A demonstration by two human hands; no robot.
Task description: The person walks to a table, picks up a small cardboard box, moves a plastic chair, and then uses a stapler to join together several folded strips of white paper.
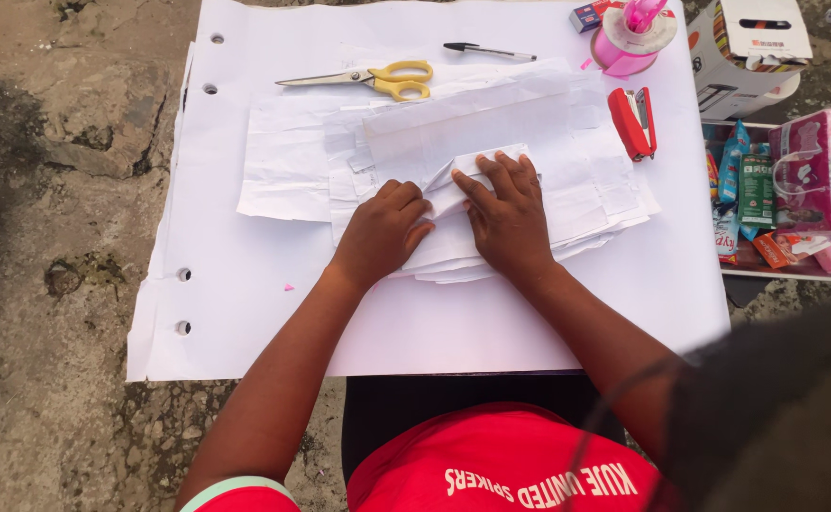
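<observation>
Close to us, our left hand (382, 230) is curled into a loose fist and our right hand (507, 216) lies flat, both pressing a folded white paper (461, 190) on the paper stack (567, 204). Farther back lie a red stapler (632, 121), yellow scissors (377, 79) and a pen (488, 50).

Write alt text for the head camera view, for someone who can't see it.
Both hands, left hand and right hand, press a folded white paper on a paper stack. Yellow scissors, a pen and a red stapler lie beyond.
</observation>
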